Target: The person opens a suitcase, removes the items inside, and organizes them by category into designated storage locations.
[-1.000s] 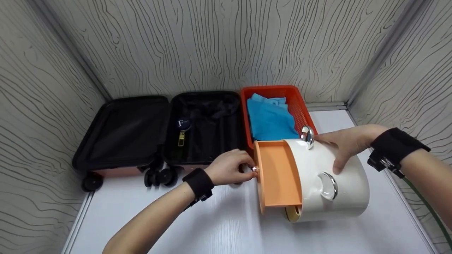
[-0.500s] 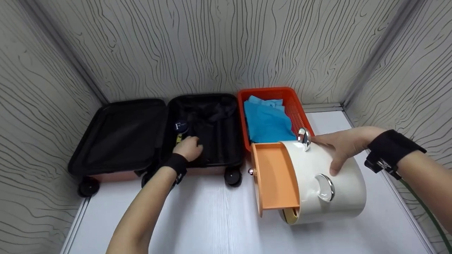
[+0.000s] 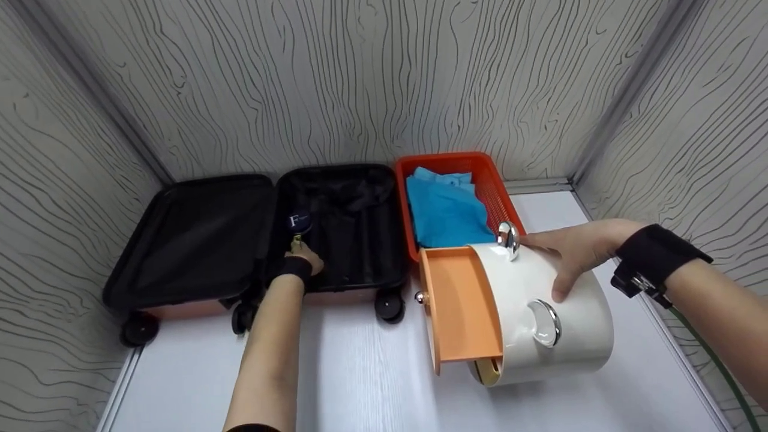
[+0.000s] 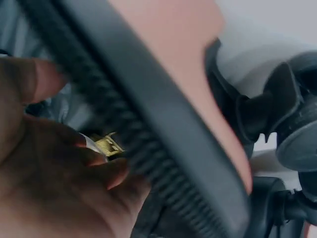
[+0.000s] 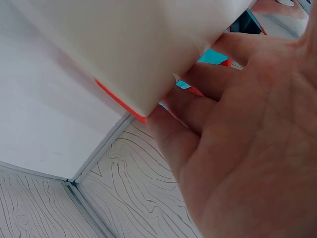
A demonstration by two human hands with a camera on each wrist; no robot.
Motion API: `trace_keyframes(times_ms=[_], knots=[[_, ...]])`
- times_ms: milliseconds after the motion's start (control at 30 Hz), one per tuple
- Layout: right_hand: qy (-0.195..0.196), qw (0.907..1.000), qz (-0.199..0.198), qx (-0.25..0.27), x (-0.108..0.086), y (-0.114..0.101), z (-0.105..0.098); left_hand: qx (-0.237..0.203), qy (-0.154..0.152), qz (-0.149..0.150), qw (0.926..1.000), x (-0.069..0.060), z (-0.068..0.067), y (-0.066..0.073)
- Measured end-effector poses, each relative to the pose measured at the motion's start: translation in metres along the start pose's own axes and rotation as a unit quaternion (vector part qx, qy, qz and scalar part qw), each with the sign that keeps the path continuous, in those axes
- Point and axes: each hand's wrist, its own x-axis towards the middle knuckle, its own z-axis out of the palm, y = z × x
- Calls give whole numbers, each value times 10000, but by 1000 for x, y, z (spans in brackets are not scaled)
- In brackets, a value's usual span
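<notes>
In the head view my left hand (image 3: 306, 258) reaches into the black-lined suitcase half (image 3: 360, 240), at the gold end (image 3: 296, 241) of a dark round item marked F (image 3: 299, 222). The left wrist view shows the thumb apart from the fingers, which lie beside the gold piece (image 4: 109, 145); whether they touch it is unclear. My right hand (image 3: 576, 249) rests spread on the white rounded drawer unit (image 3: 576, 324), and its fingers lie along the unit's edge in the right wrist view. An orange drawer (image 3: 462, 312) with a silver knob (image 3: 422, 297) stands pulled out.
The other suitcase half (image 3: 198, 240) lies spread to the left, with black wheels (image 3: 390, 305) along the front. Behind the drawer unit, a red basket (image 3: 501, 198) holds blue cloth (image 3: 447, 210). Patterned walls (image 3: 372, 78) enclose the white table (image 3: 354, 372).
My left hand has let go of the drawer knob and moved left into the suitcase, reaching the gold-ended item. My right hand remains on the white unit. The whole head view has shifted slightly.
</notes>
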Motion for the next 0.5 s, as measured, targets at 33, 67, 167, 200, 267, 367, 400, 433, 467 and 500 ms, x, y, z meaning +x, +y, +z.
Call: trace_keyframes(times_ms=[33, 67, 167, 200, 267, 367, 400, 433, 467, 500], knots=[[-15, 10000, -5, 8, 1, 0, 0, -151, -55, -57, 9999, -5, -1, -1], [-24, 10000, -11, 10, 1, -1, 0, -266, -88, -65, 9996, -8, -1, -2], [-27, 10000, -9, -24, 1, -2, 0, 465, -499, 206, 9975, 56, 28, -35], [-25, 10000, -11, -30, 1, -2, 0, 830, -616, 361, 9940, 83, 40, -47], [-21, 10000, -14, -30, 0, -1, 0, 1617, -799, 792, 9804, 144, 65, -70], [-36, 10000, -27, 38, -2, 0, -1, 2244, -916, 1191, 9628, 173, 73, -74], [-35, 10000, -22, 54, -3, 1, -1, 2353, -819, 1321, 9594, 170, 71, -71], [-32, 10000, -10, 73, -4, 1, -1, 2364, -717, 1308, 9601, 166, 68, -66], [-28, 10000, 4, 86, -4, 2, 0, 2246, -655, 1175, 9651, 155, 61, -58], [-14, 10000, 15, 79, -5, 2, 0, 2167, -494, 1074, 9691, 143, 55, -51]])
